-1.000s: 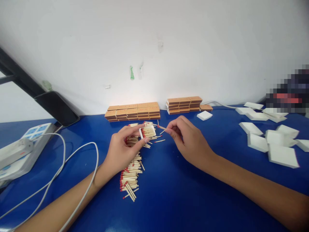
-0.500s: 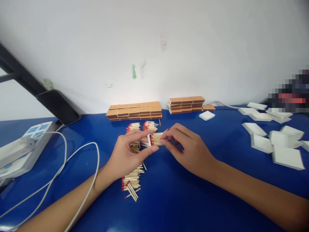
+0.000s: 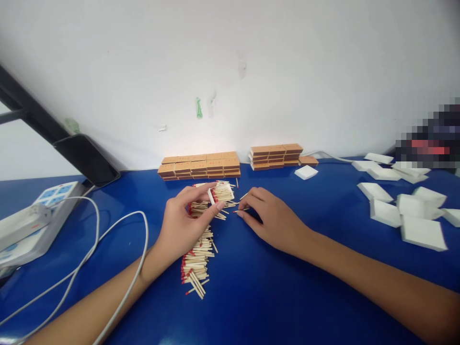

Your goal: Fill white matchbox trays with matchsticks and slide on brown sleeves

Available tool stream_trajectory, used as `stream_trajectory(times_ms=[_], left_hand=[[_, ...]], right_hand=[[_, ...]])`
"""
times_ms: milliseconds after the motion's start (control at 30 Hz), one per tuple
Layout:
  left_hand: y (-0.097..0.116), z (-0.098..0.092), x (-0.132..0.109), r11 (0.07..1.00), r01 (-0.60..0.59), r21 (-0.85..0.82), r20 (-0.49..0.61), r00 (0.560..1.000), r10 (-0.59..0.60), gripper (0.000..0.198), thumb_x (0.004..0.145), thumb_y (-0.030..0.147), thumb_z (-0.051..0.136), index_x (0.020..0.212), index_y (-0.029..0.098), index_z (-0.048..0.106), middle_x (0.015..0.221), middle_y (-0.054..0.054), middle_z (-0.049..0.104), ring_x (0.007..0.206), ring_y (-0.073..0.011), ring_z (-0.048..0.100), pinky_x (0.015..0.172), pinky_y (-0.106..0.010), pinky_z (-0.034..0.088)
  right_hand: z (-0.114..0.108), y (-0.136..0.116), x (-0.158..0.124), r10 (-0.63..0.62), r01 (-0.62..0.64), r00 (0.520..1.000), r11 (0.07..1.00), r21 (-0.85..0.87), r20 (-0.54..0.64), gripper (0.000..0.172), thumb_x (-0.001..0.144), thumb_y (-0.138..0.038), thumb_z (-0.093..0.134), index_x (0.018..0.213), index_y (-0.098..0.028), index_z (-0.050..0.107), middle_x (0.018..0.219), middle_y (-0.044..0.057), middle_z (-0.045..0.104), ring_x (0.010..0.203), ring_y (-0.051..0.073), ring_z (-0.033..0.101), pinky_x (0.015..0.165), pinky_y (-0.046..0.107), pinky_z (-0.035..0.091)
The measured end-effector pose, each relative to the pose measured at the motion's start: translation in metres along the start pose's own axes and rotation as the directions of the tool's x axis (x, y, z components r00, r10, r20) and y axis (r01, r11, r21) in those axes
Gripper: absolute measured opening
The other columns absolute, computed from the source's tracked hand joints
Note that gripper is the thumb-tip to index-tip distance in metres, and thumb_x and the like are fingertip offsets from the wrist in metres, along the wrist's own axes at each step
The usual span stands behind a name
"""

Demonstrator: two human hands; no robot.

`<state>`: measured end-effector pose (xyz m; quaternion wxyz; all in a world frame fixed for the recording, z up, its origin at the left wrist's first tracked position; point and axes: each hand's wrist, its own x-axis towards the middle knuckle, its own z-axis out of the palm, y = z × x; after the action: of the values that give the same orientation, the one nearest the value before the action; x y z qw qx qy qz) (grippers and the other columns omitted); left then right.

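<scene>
My left hand (image 3: 185,220) is closed around a white matchbox tray (image 3: 211,197), gripped between the thumb and fingers. The tray is tilted toward the right and full of red-headed matches (image 3: 223,192). To its right, my right hand (image 3: 271,218) is apart from the tray, low over the table. Its thumb and fingertips pinch a match (image 3: 235,211) with the red head pointing left. Another matchstick (image 3: 244,196) shows by the bent fingers; whether it is held too cannot be made out. Loose matches (image 3: 197,263) lie in a long pile under and in front of my left hand.
Brown matchboxes (image 3: 199,165) are stacked against the wall, with a second stack (image 3: 276,156) to the right. White trays (image 3: 424,232) lie scattered at right, and one tray (image 3: 306,172) sits alone. A white cable (image 3: 145,239) loops past my left forearm, beside a power strip (image 3: 53,215).
My left hand has moved the filled tray left and slightly away, over the pile. My right hand has come off the tray's matches and now pinches a match near the table.
</scene>
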<state>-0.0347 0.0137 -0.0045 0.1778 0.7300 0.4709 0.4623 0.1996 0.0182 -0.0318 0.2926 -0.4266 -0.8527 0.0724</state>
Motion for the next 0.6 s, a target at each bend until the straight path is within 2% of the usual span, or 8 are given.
stream_trajectory(times_ms=[100,267,467,600], left_hand=[[0.0,0.0,0.0,1.0,-0.009,0.003,-0.002,1.0,0.009,0.039,0.087,0.039,0.083,0.125,0.027,0.078,0.094,-0.004,0.076,0.082,-0.0182,0.071,0.075,-0.03,0.061],[-0.001,-0.001,0.0,1.0,-0.013,0.005,0.003,1.0,0.013,0.04,0.088,0.039,0.083,0.125,0.027,0.078,0.095,-0.004,0.076,0.084,-0.018,0.07,0.079,-0.031,0.06],[-0.001,0.003,-0.001,1.0,-0.005,-0.03,0.033,0.999,0.006,0.039,0.089,0.039,0.082,0.126,0.026,0.077,0.104,-0.006,0.077,0.09,-0.0195,0.072,0.077,-0.03,0.06],[0.0,0.002,-0.001,0.999,-0.017,-0.028,0.019,1.0,0.018,0.039,0.088,0.037,0.082,0.126,0.026,0.077,0.102,-0.005,0.077,0.088,-0.0194,0.072,0.079,-0.032,0.06]], right_hand=[[-0.002,0.003,0.001,0.019,-0.019,0.999,1.0,0.007,0.041,0.009,0.102,-0.017,0.06,0.094,-0.021,0.061,0.097,0.007,0.067,0.094,0.024,0.062,0.082,0.039,0.051],[0.001,0.004,0.004,-0.017,0.016,0.995,1.0,0.009,0.095,0.014,0.104,-0.015,0.055,0.092,-0.021,0.059,0.097,0.007,0.066,0.092,0.023,0.06,0.081,0.036,0.049],[0.013,-0.003,0.015,-0.012,0.012,1.0,1.0,-0.016,0.025,0.017,0.102,-0.018,0.063,0.087,-0.021,0.056,0.093,0.006,0.066,0.089,0.023,0.058,0.077,0.036,0.046],[0.013,-0.002,0.017,-0.017,0.017,1.0,1.0,0.015,0.026,0.013,0.101,-0.021,0.066,0.091,-0.02,0.058,0.094,0.005,0.066,0.088,0.023,0.057,0.078,0.036,0.047]])
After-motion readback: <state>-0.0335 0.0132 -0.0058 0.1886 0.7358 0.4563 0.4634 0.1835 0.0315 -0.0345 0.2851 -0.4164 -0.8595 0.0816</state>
